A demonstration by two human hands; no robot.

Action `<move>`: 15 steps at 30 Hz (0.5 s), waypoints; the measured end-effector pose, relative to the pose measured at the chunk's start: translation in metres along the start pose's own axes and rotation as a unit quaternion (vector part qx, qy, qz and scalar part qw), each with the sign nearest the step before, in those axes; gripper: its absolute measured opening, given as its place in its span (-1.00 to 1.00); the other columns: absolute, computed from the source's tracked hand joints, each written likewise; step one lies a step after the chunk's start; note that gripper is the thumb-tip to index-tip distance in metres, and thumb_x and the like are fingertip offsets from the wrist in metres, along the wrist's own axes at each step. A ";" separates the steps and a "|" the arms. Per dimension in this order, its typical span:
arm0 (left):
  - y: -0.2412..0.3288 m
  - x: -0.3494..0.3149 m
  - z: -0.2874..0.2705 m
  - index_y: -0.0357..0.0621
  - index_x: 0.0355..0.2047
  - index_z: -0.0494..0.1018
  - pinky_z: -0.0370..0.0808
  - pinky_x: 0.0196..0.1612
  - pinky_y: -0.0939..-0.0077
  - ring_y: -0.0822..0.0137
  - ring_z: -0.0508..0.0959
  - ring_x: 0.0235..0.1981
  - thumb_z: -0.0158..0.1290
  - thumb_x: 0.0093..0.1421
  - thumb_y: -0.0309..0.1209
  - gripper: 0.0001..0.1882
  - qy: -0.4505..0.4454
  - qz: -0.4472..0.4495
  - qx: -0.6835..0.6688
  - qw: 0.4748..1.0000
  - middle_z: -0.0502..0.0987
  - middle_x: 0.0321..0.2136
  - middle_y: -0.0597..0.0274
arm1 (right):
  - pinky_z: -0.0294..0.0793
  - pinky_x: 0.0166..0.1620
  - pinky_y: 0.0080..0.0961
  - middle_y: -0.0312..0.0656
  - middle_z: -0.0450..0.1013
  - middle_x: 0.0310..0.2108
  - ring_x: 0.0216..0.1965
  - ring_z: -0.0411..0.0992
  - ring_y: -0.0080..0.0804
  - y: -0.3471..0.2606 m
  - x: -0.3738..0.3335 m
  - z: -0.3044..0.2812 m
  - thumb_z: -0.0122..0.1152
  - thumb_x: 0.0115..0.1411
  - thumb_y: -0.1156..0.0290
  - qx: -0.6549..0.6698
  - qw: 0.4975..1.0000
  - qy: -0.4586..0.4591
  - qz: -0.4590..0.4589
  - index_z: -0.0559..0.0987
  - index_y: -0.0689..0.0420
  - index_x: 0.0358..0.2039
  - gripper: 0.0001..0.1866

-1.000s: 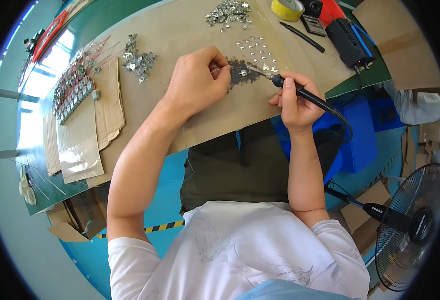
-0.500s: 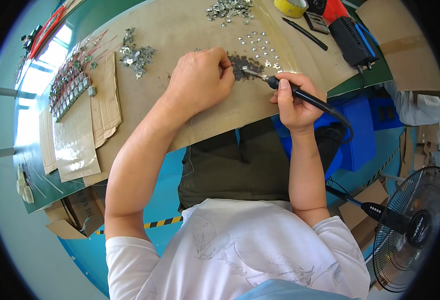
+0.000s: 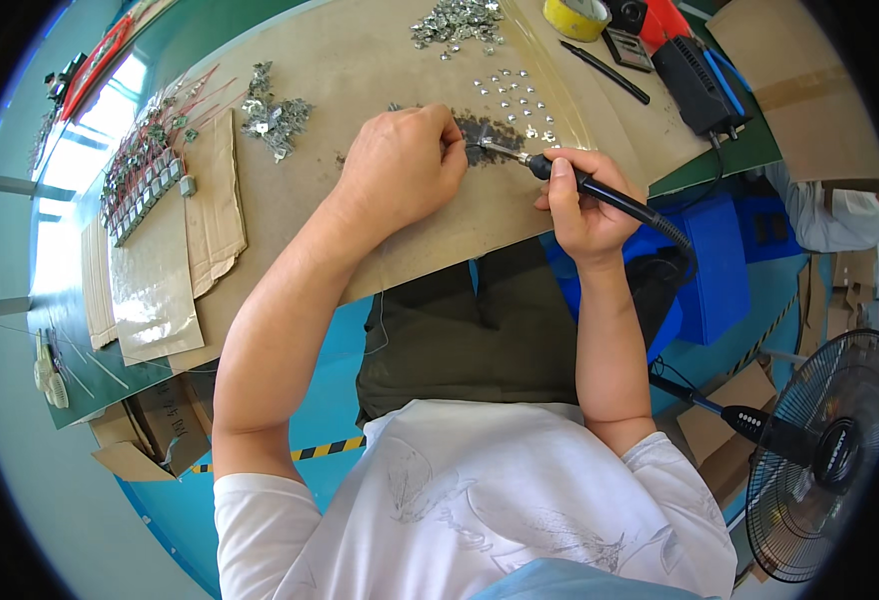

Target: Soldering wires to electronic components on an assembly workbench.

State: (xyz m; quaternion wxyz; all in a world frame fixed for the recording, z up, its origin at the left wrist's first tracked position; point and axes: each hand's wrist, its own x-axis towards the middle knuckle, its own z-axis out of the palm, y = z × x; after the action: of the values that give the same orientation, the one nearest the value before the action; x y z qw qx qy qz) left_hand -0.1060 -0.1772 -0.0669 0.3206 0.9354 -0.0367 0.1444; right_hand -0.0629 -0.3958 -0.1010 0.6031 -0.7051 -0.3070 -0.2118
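Note:
My right hand [image 3: 592, 205] is closed around the black handle of a soldering iron [image 3: 610, 193], held like a pen. Its metal tip points left over a dark, scorched patch [image 3: 505, 135] on the brown work sheet. My left hand [image 3: 405, 165] is closed just left of the tip, its thumb and forefinger pinched together. Whatever lies between those fingertips is hidden. A thin wire [image 3: 384, 320] hangs over the table edge below my left wrist. Beyond the iron, several small shiny metal pieces [image 3: 513, 90] lie spaced out in rows.
Heaps of small metal parts lie at the far middle [image 3: 457, 25] and left [image 3: 276, 118]. Wired components [image 3: 145, 200] stand on cardboard at left. Yellow tape [image 3: 576, 18], a black pen [image 3: 605, 72] and a black box [image 3: 698, 85] sit far right. A fan [image 3: 820, 455] stands lower right.
The view has shifted slightly. The iron's tip and my left fingertips remain close together, and both hands keep nearly the same pose.

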 end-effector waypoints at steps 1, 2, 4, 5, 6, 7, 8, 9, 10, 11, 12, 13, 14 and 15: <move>0.000 0.000 0.000 -0.24 -0.43 0.57 0.60 -0.21 0.07 -0.11 0.66 -0.35 0.14 0.14 -0.41 -0.86 0.000 0.000 0.000 1.000 0.65 -0.44 -0.05 | 0.30 -0.53 -0.75 -0.32 0.55 -0.54 -0.60 0.38 -0.73 0.000 0.000 0.000 0.32 0.19 0.59 0.000 1.000 0.001 0.005 0.69 0.27 -0.31 -0.94; 0.000 0.000 0.000 -0.25 -0.43 0.57 0.60 -0.22 0.06 -0.11 0.66 -0.35 0.14 0.14 -0.41 -0.86 0.002 0.002 0.002 1.000 0.65 -0.44 -0.05 | 0.30 -0.53 -0.75 -0.32 0.54 -0.54 -0.60 0.39 -0.74 0.000 0.000 0.000 0.32 0.19 0.60 0.000 1.000 0.002 0.011 0.69 0.27 -0.31 -0.94; 0.000 -0.001 0.000 -0.25 -0.43 0.56 0.60 -0.22 0.06 -0.12 0.65 -0.35 0.14 0.14 -0.42 -0.86 0.004 0.004 0.005 1.000 0.65 -0.44 -0.05 | 0.30 -0.53 -0.75 -0.32 0.54 -0.54 -0.60 0.39 -0.74 -0.001 0.000 0.000 0.32 0.20 0.60 0.003 1.000 0.001 0.016 0.69 0.27 -0.31 -0.94; -0.001 0.000 0.000 -0.25 -0.43 0.56 0.60 -0.22 0.06 -0.12 0.65 -0.35 0.14 0.14 -0.42 -0.86 0.003 0.007 0.004 1.000 0.65 -0.44 -0.06 | 0.30 -0.53 -0.75 -0.32 0.54 -0.54 -0.60 0.39 -0.74 -0.001 0.000 0.000 0.32 0.20 0.60 0.004 1.000 0.000 0.021 0.69 0.27 -0.32 -0.95; -0.001 0.000 0.000 -0.26 -0.43 0.56 0.60 -0.22 0.06 -0.12 0.65 -0.35 0.14 0.15 -0.42 -0.86 0.003 0.011 0.003 1.000 0.65 -0.44 -0.06 | 0.30 -0.53 -0.75 -0.32 0.54 -0.54 -0.60 0.39 -0.74 -0.001 -0.001 0.000 0.32 0.20 0.60 0.003 1.000 0.001 0.021 0.69 0.27 -0.32 -0.95; -0.001 0.000 0.000 -0.26 -0.43 0.56 0.60 -0.22 0.06 -0.12 0.65 -0.35 0.14 0.15 -0.42 -0.86 0.003 0.011 0.003 1.000 0.65 -0.44 -0.06 | 0.30 -0.53 -0.75 -0.32 0.54 -0.54 -0.60 0.39 -0.74 0.000 -0.001 0.000 0.32 0.20 0.60 0.002 1.000 0.002 0.016 0.69 0.27 -0.32 -0.95; 0.000 0.000 0.000 -0.26 -0.43 0.56 0.60 -0.22 0.06 -0.12 0.65 -0.35 0.14 0.15 -0.42 -0.87 0.001 0.009 0.005 1.000 0.65 -0.44 -0.06 | 0.30 -0.53 -0.75 -0.32 0.54 -0.54 -0.60 0.38 -0.74 0.001 -0.001 0.000 0.33 0.20 0.60 0.003 1.000 0.003 0.012 0.69 0.27 -0.32 -0.95; 0.000 -0.001 0.000 -0.26 -0.43 0.57 0.60 -0.22 0.06 -0.12 0.65 -0.35 0.14 0.15 -0.42 -0.87 -0.001 0.007 0.007 1.000 0.65 -0.44 -0.06 | 0.30 -0.53 -0.75 -0.32 0.54 -0.54 -0.60 0.38 -0.74 0.001 -0.001 0.001 0.33 0.20 0.60 0.003 1.000 0.003 0.012 0.69 0.27 -0.32 -0.95; 0.000 -0.001 0.000 -0.26 -0.43 0.57 0.60 -0.22 0.06 -0.12 0.65 -0.35 0.14 0.15 -0.42 -0.87 0.000 0.007 0.008 1.000 0.65 -0.44 -0.06 | 0.29 -0.53 -0.75 -0.32 0.54 -0.54 -0.60 0.38 -0.74 0.001 -0.001 0.001 0.33 0.20 0.60 0.007 1.000 0.003 0.017 0.69 0.27 -0.31 -0.95; 0.000 -0.001 0.000 -0.26 -0.43 0.57 0.60 -0.22 0.06 -0.12 0.65 -0.35 0.14 0.15 -0.42 -0.86 0.001 0.010 0.009 1.000 0.65 -0.43 -0.06 | 0.29 -0.53 -0.75 -0.32 0.54 -0.54 -0.60 0.38 -0.74 0.000 -0.001 0.001 0.33 0.20 0.60 0.008 1.000 0.004 0.022 0.69 0.27 -0.31 -0.95; 0.000 0.000 0.000 -0.26 -0.43 0.56 0.60 -0.22 0.06 -0.12 0.66 -0.34 0.14 0.15 -0.42 -0.86 0.003 0.014 0.011 1.000 0.65 -0.43 -0.06 | 0.29 -0.53 -0.75 -0.32 0.54 -0.54 -0.60 0.38 -0.74 0.001 -0.001 0.000 0.33 0.20 0.60 0.008 1.000 0.005 0.022 0.69 0.27 -0.31 -0.95; 0.000 0.000 0.001 -0.26 -0.43 0.56 0.60 -0.22 0.06 -0.12 0.66 -0.34 0.14 0.15 -0.42 -0.86 0.003 0.014 0.010 1.000 0.65 -0.43 -0.06 | 0.29 -0.53 -0.75 -0.32 0.55 -0.54 -0.61 0.38 -0.74 0.001 -0.001 0.000 0.33 0.20 0.60 0.002 1.000 0.002 0.014 0.69 0.27 -0.31 -0.95; -0.001 0.000 0.001 -0.26 -0.42 0.57 0.60 -0.22 0.06 -0.12 0.66 -0.34 0.14 0.16 -0.42 -0.86 -0.001 0.012 0.013 1.000 0.65 -0.43 -0.06 | 0.29 -0.54 -0.75 -0.32 0.55 -0.54 -0.61 0.38 -0.74 0.002 -0.001 -0.001 0.33 0.20 0.59 -0.002 1.000 -0.001 0.005 0.69 0.26 -0.32 -0.95; -0.001 0.000 0.002 -0.25 -0.42 0.57 0.60 -0.22 0.06 -0.11 0.66 -0.34 0.14 0.16 -0.42 -0.87 -0.004 0.009 0.015 1.000 0.65 -0.43 -0.05 | 0.29 -0.54 -0.75 -0.32 0.55 -0.54 -0.61 0.38 -0.74 0.002 -0.001 -0.001 0.33 0.20 0.59 -0.002 1.000 -0.001 0.005 0.69 0.26 -0.32 -0.95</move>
State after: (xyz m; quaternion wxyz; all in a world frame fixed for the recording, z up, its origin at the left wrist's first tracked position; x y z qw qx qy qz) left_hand -0.1060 -0.1777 -0.0686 0.3053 0.9403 -0.0444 0.1439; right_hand -0.0625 -0.3969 -0.1029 0.6022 -0.7080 -0.3041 -0.2086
